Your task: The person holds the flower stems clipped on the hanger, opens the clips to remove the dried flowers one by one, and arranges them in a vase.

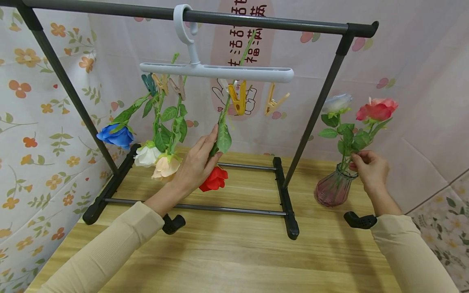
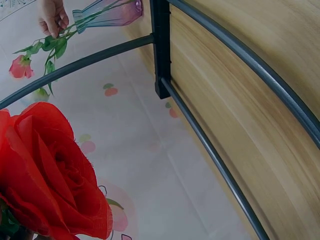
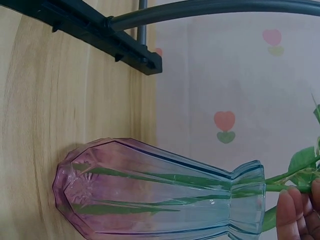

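My left hand (image 1: pixel 198 160) holds the leafy stem of a red rose (image 1: pixel 214 179), its fingers partly hidden by leaves. That rose hangs head down from a yellow clip (image 1: pixel 238 97) on a white hanger (image 1: pixel 220 71); its bloom fills the near corner of the left wrist view. At the right, my right hand (image 1: pixel 371 169) pinches the stem of a pink rose (image 1: pixel 377 109) just above the rim of a purple-blue glass vase (image 3: pixel 150 190). A pale blue-white rose (image 1: pixel 338 103) stands beside it, and both stems reach down into the vase.
The hanger hooks over a dark metal rack (image 1: pixel 278 22) standing on a wooden table (image 1: pixel 234 252). Blue (image 1: pixel 116 135), white (image 1: pixel 147 155) and peach (image 1: pixel 166 167) roses hang head down at its left. A pale yellow clip (image 1: pixel 274 101) hangs at its right end.
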The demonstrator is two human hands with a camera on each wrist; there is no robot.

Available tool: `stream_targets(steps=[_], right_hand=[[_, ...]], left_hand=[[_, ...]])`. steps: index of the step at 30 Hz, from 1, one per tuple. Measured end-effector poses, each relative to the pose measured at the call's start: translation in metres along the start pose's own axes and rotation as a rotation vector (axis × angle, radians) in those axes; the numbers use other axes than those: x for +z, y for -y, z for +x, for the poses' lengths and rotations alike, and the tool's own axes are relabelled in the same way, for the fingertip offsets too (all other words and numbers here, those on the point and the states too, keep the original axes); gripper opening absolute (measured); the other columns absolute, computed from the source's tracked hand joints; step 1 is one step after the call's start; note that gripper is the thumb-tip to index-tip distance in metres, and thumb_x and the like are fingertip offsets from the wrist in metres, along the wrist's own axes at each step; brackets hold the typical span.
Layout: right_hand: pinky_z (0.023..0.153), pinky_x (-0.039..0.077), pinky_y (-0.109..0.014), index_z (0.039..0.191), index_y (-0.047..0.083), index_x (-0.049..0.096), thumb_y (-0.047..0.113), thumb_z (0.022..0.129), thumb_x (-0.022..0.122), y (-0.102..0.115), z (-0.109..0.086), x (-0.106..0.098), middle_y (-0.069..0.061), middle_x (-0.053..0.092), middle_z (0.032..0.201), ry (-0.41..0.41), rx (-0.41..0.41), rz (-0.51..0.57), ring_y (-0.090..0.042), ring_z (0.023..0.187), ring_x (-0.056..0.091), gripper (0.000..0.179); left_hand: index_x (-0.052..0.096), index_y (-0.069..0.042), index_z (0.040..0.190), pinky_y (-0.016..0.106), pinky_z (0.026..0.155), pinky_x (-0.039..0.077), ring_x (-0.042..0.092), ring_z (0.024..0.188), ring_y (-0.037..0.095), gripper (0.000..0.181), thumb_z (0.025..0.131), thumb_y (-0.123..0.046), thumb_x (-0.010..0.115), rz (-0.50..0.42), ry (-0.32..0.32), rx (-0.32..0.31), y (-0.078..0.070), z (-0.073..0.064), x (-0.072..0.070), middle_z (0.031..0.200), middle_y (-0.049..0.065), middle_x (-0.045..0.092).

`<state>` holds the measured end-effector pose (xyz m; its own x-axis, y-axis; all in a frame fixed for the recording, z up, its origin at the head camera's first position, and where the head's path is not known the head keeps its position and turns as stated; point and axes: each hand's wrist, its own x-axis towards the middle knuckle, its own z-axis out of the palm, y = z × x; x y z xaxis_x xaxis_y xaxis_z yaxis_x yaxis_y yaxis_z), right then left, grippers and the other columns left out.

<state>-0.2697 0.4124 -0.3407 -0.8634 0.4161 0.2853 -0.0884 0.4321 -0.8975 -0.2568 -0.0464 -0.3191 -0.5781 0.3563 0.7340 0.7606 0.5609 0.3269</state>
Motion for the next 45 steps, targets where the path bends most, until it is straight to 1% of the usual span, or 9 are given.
stream_targets(steps=[6, 12, 19, 22, 32, 35, 40, 42, 45], right_hand=[[0.056, 0.051, -0.008, 0.096, 0.008, 0.058, 0.009, 0.097, 0.055, -0.001, 0.001, 0.000, 0.030, 0.056, 0.065, 0.011, -0.031, -0.066, 0.012, 0.054, 0.059, 0.004], [0.053, 0.049, -0.007, 0.114, -0.015, 0.058, 0.012, 0.098, 0.054, -0.002, 0.000, -0.001, 0.037, 0.048, 0.062, 0.022, -0.107, -0.232, 0.018, 0.053, 0.054, 0.031], [0.051, 0.046, -0.006, 0.120, -0.014, 0.057, 0.013, 0.098, 0.057, -0.004, -0.001, -0.002, 0.037, 0.044, 0.061, 0.025, -0.133, -0.323, 0.020, 0.052, 0.051, 0.036], [0.051, 0.046, -0.006, 0.122, -0.015, 0.057, 0.012, 0.097, 0.057, -0.004, -0.002, -0.002, 0.018, 0.060, 0.066, 0.027, -0.138, -0.355, 0.021, 0.052, 0.050, 0.036], [0.045, 0.042, -0.013, 0.102, -0.012, 0.063, 0.015, 0.097, 0.059, -0.006, -0.006, -0.006, -0.027, 0.070, 0.080, 0.028, -0.181, -0.495, 0.023, 0.050, 0.044, 0.027], [0.045, 0.041, -0.012, 0.101, -0.011, 0.064, 0.015, 0.096, 0.060, -0.005, -0.007, -0.007, -0.025, 0.071, 0.078, 0.028, -0.193, -0.511, 0.023, 0.049, 0.043, 0.026], [0.047, 0.040, -0.010, 0.098, -0.010, 0.064, 0.016, 0.096, 0.061, -0.004, -0.010, -0.008, -0.008, 0.070, 0.069, 0.030, -0.207, -0.506, 0.023, 0.051, 0.043, 0.026], [0.048, 0.039, -0.010, 0.097, -0.010, 0.064, 0.017, 0.096, 0.061, -0.004, -0.013, -0.009, -0.014, 0.071, 0.074, 0.025, -0.211, -0.514, 0.023, 0.053, 0.041, 0.028], [0.053, 0.035, -0.006, 0.111, -0.012, 0.063, 0.020, 0.097, 0.061, -0.005, -0.017, -0.013, -0.031, 0.068, 0.098, 0.004, -0.205, -0.537, 0.028, 0.059, 0.034, 0.035]], left_hand=[[0.033, 0.005, 0.150, 0.041, 0.088, 0.054, 0.061, 0.103, 0.029, 0.065, 0.094, -0.007, 0.063, 0.002, 0.004, -0.008, 0.000, 0.000, 0.000, 0.126, 0.022, 0.059], [0.032, 0.005, 0.150, 0.040, 0.089, 0.054, 0.061, 0.102, 0.028, 0.065, 0.094, -0.006, 0.063, -0.004, 0.006, -0.004, 0.000, 0.000, -0.001, 0.126, 0.021, 0.059], [0.032, 0.007, 0.149, 0.039, 0.091, 0.054, 0.061, 0.105, 0.029, 0.065, 0.093, -0.005, 0.064, -0.010, -0.007, 0.027, 0.002, -0.001, 0.000, 0.126, 0.022, 0.058], [0.032, 0.007, 0.149, 0.039, 0.092, 0.054, 0.061, 0.106, 0.029, 0.066, 0.093, -0.005, 0.064, -0.016, -0.009, 0.027, 0.002, -0.001, -0.001, 0.126, 0.022, 0.058], [0.033, 0.007, 0.149, 0.039, 0.093, 0.053, 0.061, 0.108, 0.028, 0.065, 0.093, -0.004, 0.064, -0.017, -0.014, 0.035, 0.002, -0.002, -0.002, 0.127, 0.021, 0.058], [0.033, 0.007, 0.149, 0.039, 0.093, 0.053, 0.061, 0.109, 0.028, 0.064, 0.093, -0.004, 0.063, -0.019, -0.021, 0.045, 0.002, -0.002, -0.002, 0.128, 0.021, 0.058], [0.033, 0.008, 0.148, 0.039, 0.090, 0.053, 0.060, 0.105, 0.028, 0.062, 0.094, -0.003, 0.062, -0.021, -0.030, 0.059, 0.003, -0.002, -0.003, 0.126, 0.022, 0.058], [0.033, 0.008, 0.148, 0.039, 0.088, 0.054, 0.060, 0.103, 0.028, 0.062, 0.094, -0.003, 0.061, -0.024, -0.032, 0.061, 0.003, -0.002, -0.003, 0.125, 0.022, 0.059], [0.034, 0.009, 0.148, 0.038, 0.085, 0.055, 0.061, 0.101, 0.028, 0.060, 0.095, -0.003, 0.060, -0.021, -0.031, 0.053, 0.001, -0.001, -0.004, 0.124, 0.022, 0.059]])
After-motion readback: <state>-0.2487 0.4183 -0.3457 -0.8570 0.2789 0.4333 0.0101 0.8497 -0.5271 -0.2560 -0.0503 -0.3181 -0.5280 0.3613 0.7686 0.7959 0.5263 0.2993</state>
